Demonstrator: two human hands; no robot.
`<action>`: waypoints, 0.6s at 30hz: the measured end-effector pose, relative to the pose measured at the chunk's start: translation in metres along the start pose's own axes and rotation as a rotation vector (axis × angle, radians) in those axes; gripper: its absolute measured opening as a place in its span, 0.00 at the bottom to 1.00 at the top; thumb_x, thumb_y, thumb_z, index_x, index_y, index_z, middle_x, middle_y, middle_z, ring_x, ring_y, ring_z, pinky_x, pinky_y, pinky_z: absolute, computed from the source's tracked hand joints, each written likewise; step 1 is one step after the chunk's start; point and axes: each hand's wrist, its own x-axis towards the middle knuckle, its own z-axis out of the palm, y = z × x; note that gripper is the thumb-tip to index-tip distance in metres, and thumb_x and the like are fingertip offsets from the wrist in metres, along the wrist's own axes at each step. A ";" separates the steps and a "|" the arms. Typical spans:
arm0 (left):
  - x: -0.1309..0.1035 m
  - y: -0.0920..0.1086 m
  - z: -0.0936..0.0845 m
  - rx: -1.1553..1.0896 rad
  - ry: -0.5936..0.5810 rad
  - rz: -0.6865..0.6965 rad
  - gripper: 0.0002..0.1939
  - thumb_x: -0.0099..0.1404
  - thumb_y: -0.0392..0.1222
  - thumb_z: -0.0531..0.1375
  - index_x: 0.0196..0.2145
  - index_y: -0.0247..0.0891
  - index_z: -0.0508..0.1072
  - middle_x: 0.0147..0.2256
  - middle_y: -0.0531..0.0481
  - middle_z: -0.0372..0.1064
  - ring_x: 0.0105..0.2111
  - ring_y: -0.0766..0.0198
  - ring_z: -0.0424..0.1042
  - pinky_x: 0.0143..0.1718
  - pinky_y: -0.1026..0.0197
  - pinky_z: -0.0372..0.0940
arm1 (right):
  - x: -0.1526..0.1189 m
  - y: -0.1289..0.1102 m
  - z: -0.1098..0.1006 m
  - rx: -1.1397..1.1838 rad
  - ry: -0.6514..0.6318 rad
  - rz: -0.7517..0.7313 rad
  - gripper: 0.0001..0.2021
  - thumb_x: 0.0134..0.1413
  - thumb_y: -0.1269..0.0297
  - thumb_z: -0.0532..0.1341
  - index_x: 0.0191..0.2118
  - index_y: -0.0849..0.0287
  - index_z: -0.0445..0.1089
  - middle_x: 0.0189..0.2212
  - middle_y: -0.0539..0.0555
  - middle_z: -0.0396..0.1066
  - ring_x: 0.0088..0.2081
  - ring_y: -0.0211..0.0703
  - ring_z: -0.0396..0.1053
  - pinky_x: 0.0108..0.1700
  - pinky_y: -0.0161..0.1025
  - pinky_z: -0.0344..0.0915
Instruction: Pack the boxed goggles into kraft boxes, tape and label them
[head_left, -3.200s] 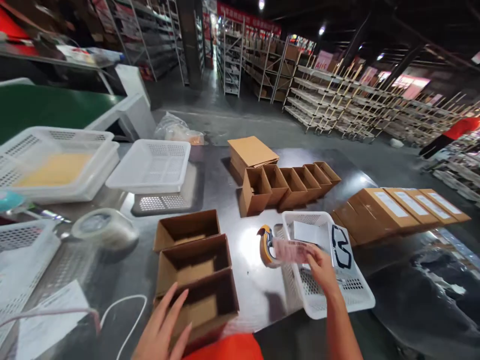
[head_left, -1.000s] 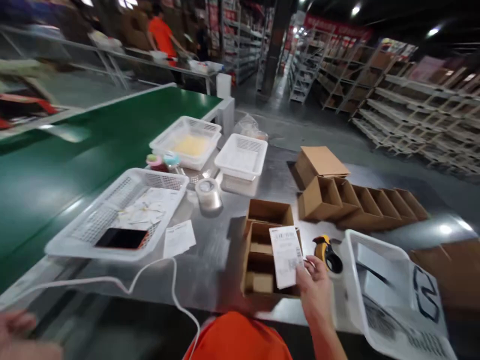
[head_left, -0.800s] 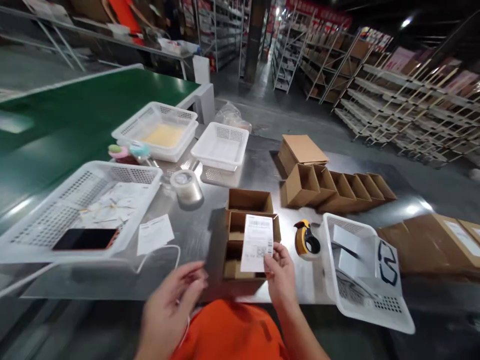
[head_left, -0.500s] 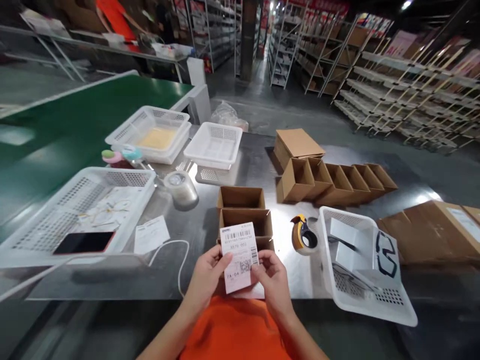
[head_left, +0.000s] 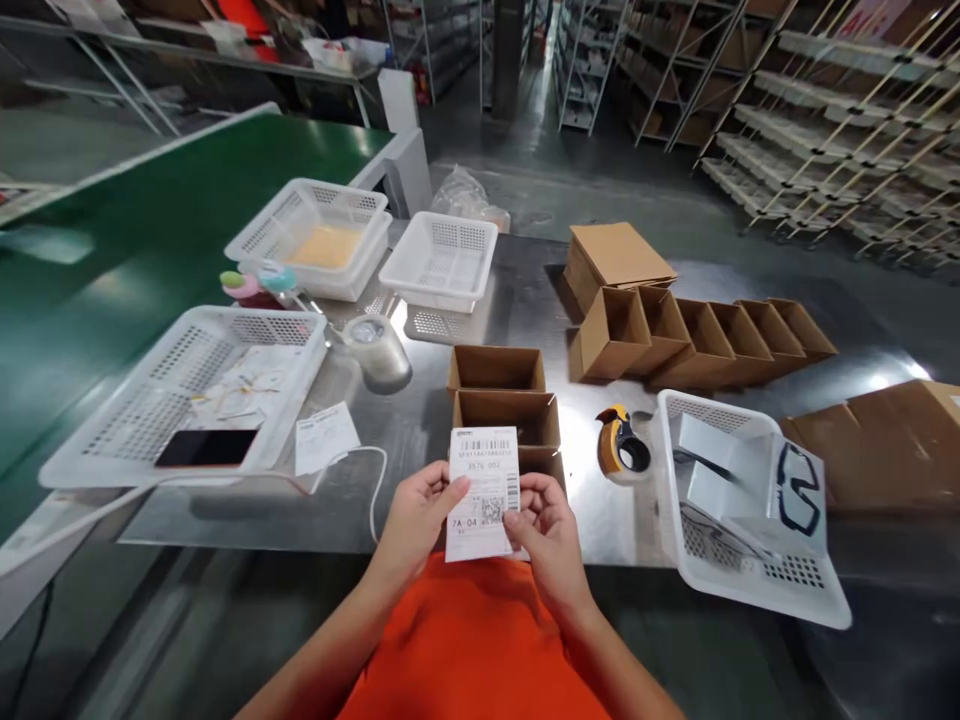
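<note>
A white printed shipping label point(head_left: 484, 500) with barcodes is held upright between my two hands, close to my body. My left hand point(head_left: 420, 515) pinches its left edge, thumb on the printed face. On the opposite edge, my right hand point(head_left: 546, 535) grips it with thumb in front and fingers curled behind. Just beyond the label stand open cardboard boxes point(head_left: 499, 370) in a short row; the label hides part of the nearest ones. A yellow and black tape dispenser point(head_left: 621, 445) lies to the right of them.
On the right, a white basket point(head_left: 765, 590) holds white boxes. Behind it are more open cartons point(head_left: 697, 345) and stacked cardboard point(head_left: 622, 255). At left, a basket point(head_left: 112, 425) holds papers and a phone point(head_left: 206, 448), near tape rolls point(head_left: 375, 345). A green conveyor point(head_left: 150, 210) runs beyond.
The camera view has tilted down and shifted left, so the table sits higher and farther right in view. Both hands keep hold of the shipping label, which looks slightly straighter.
</note>
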 end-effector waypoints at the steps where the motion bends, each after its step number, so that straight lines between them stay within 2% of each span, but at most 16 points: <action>1: 0.000 0.000 -0.001 -0.006 -0.007 0.005 0.19 0.49 0.53 0.70 0.27 0.36 0.72 0.25 0.52 0.75 0.25 0.64 0.72 0.28 0.64 0.67 | -0.001 0.001 0.001 0.000 0.001 -0.002 0.20 0.43 0.57 0.72 0.40 0.54 0.66 0.24 0.43 0.63 0.22 0.32 0.60 0.23 0.30 0.57; 7: 0.004 -0.002 -0.008 -0.019 -0.065 0.024 0.20 0.52 0.50 0.69 0.37 0.36 0.73 0.31 0.49 0.78 0.31 0.60 0.76 0.33 0.61 0.69 | -0.002 0.004 0.007 -0.005 0.040 -0.015 0.20 0.43 0.57 0.72 0.40 0.54 0.66 0.24 0.43 0.62 0.22 0.32 0.60 0.24 0.31 0.58; 11: 0.007 -0.004 -0.016 -0.016 -0.067 0.041 0.20 0.52 0.50 0.69 0.39 0.34 0.73 0.33 0.47 0.78 0.32 0.59 0.76 0.34 0.61 0.69 | 0.002 0.008 0.012 -0.028 0.047 -0.017 0.19 0.44 0.57 0.71 0.40 0.55 0.66 0.23 0.42 0.62 0.20 0.30 0.56 0.23 0.30 0.55; 18: 0.008 -0.002 -0.029 0.011 -0.059 0.075 0.19 0.54 0.49 0.67 0.39 0.34 0.74 0.32 0.47 0.78 0.31 0.61 0.75 0.34 0.61 0.69 | 0.008 0.017 0.020 -0.100 0.022 -0.012 0.21 0.43 0.56 0.71 0.42 0.55 0.67 0.20 0.41 0.60 0.19 0.31 0.56 0.22 0.30 0.56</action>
